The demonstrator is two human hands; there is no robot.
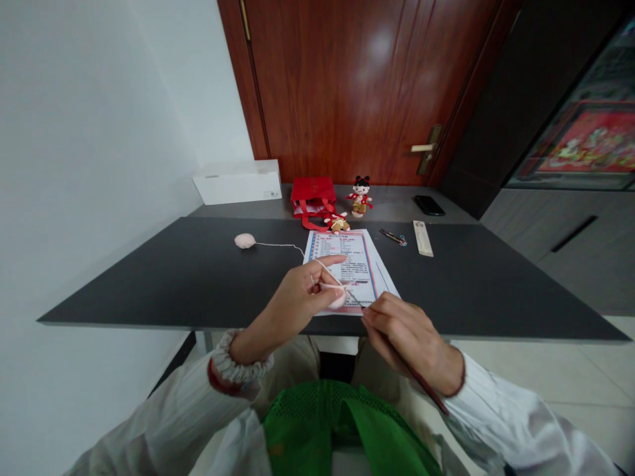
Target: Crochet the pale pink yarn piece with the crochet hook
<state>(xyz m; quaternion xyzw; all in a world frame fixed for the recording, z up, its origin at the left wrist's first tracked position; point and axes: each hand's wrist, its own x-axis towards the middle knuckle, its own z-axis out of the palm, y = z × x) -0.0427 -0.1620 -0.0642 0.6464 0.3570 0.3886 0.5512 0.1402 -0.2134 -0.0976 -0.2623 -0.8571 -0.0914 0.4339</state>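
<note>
Our left hand (pixel 297 307) pinches a small pink crochet piece (pixel 338 299) in closed fingers; our right hand (pixel 409 340) wraps around a crochet hook (pixel 353 297). A pink yarn ball (pixel 245 240) sits on the worktop (pixel 149 284), left of a printed sheet (pixel 350 264).

Bright, even indoor light; glare on wooden door (pixel 381 46); wide-angle bending at edges; left hand (pixel 297 304), right hand (pixel 407 340) sharp.

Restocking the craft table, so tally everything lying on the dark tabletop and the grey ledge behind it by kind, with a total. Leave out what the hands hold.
Small dolls: 2
Red gift bag: 1
White box: 1
Black smartphone: 1
Printed pattern sheet: 1
Pale pink yarn ball: 1
Pale ruler: 1
Small tool bundle: 1
Total: 9
</note>
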